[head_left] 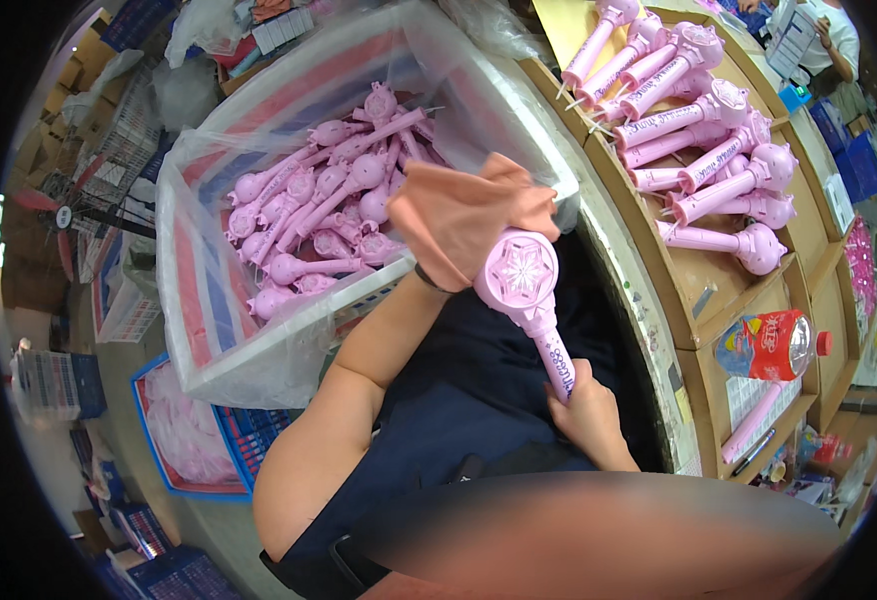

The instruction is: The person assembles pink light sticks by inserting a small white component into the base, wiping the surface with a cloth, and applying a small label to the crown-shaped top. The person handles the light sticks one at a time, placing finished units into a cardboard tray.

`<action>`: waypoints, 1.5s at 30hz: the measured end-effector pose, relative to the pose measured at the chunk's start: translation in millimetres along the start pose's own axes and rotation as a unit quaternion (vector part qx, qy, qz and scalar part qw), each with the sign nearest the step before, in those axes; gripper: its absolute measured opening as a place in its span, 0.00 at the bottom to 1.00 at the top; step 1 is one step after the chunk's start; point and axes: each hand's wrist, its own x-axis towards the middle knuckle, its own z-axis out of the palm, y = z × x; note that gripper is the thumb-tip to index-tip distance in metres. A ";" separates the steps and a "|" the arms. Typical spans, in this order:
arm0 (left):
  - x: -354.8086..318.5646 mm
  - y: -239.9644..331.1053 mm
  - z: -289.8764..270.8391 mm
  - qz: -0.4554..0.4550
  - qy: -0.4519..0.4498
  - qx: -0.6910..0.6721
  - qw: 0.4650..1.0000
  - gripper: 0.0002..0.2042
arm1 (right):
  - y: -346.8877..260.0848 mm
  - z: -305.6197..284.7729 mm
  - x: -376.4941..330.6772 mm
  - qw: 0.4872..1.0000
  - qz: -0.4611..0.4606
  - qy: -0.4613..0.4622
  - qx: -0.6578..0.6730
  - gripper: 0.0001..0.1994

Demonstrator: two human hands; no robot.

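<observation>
A pink toy wand (549, 345), with a round head and a snowflake-like star on its face, stands tilted in front of my body. My right hand (589, 415) is closed round the lower end of its handle. An orange-brown cloth (459, 225) covers my left hand (426, 287), bunched up against the upper left side of the wand's head. The fingers under the cloth are hidden; the cloth is gathered in that hand. A dark band shows at the left wrist.
To the left, a large plastic-lined crate (184, 300) holds many pink wands. Cardboard trays (699, 310) on the right carry more wands, a red-capped bottle (774, 345), a loose pink handle (754, 420) and a pen (754, 452). A blue-rimmed bin (144, 430) stands below the crate. Another person (829, 40) is at far right.
</observation>
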 end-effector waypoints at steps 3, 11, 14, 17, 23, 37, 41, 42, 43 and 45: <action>2.3 7.1 -3.3 -0.165 0.114 -0.374 0.905 0.19 | 3.2 5.8 2.8 1.000 0.004 0.022 0.008 0.15; -12.7 -10.0 6.5 -0.129 0.024 -0.148 0.980 0.10 | 19.1 21.9 15.9 0.989 0.000 0.146 -0.036 0.14; -22.5 -29.2 12.8 -0.070 0.016 -0.094 0.993 0.17 | 20.2 28.5 17.6 0.988 -0.004 0.145 -0.058 0.15; -28.2 -34.3 25.9 -0.119 0.084 0.027 0.989 0.21 | 8.3 35.2 21.2 0.988 0.025 0.130 -0.077 0.16; -31.8 -16.2 68.7 0.159 0.260 0.243 0.921 0.26 | -21.8 40.8 55.1 0.971 0.029 0.050 0.231 0.20; -43.4 -19.8 61.1 -0.084 -0.033 0.361 0.928 0.12 | -3.2 32.1 81.6 0.886 -0.180 0.026 0.427 0.43; -29.5 -14.5 55.9 -0.144 -0.090 0.242 0.955 0.13 | 8.3 -3.1 100.0 0.730 -0.135 0.183 0.645 0.47; -27.1 -12.4 61.0 -0.222 -0.130 0.169 0.952 0.13 | 3.0 -8.0 109.4 0.709 -0.176 0.205 0.652 0.50; -28.1 -5.3 75.0 -0.269 -0.065 0.065 0.959 0.14 | -1.5 -14.9 116.3 0.753 -0.186 0.235 0.586 0.51; -30.7 5.5 94.5 -0.267 -0.053 0.026 0.962 0.16 | -9.5 -30.8 128.1 0.806 -0.219 0.278 0.475 0.53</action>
